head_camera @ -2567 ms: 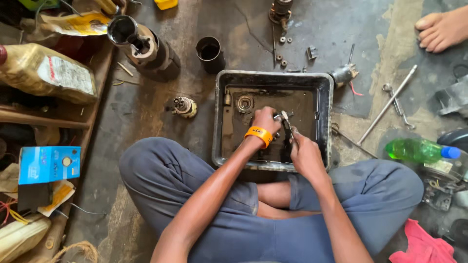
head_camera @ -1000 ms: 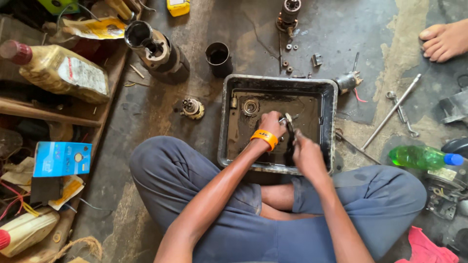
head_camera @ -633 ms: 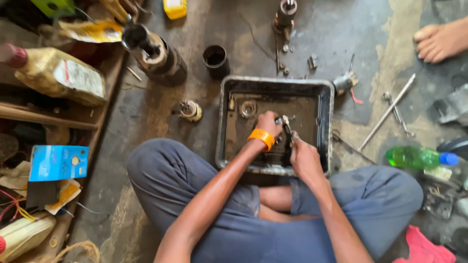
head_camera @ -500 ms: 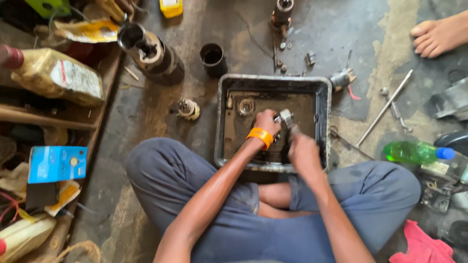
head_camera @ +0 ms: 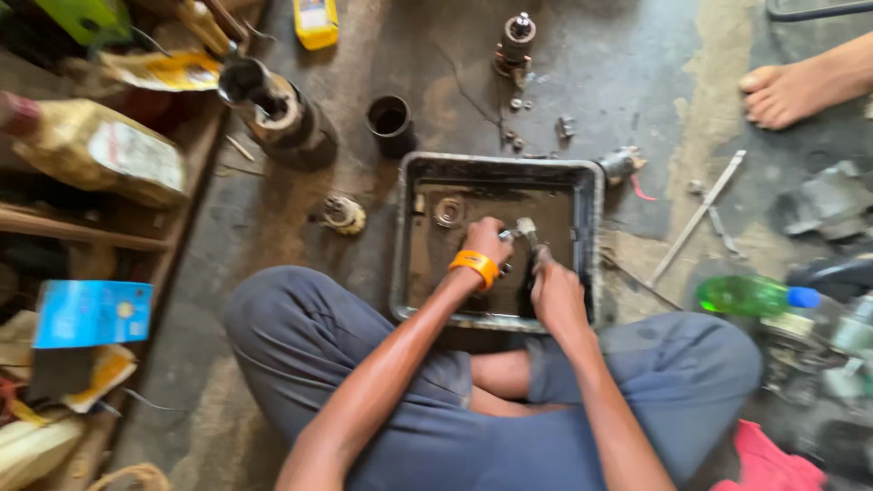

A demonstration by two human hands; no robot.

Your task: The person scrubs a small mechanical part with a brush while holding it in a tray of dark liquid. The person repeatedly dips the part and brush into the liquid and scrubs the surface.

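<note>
Both hands inside grey metal tray [head_camera: 496, 168]: left hand [head_camera: 486, 241] closed on small metal part [head_camera: 523, 229], right hand [head_camera: 556, 295] curled around it; loose ring [head_camera: 447, 211] lies untouched farther in.

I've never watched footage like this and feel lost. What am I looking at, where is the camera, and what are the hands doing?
The camera sits on a person's head and looks down at their lap; they sit cross-legged on a workshop floor. Both hands work inside a dark metal tray. The left hand, with an orange wristband, and the right hand grip a small metal part; blur hides what it is. A ring-shaped part lies in the tray. Around it lie a black cup, a long metal tool and a green bottle. Another person's bare foot shows top right.
</note>
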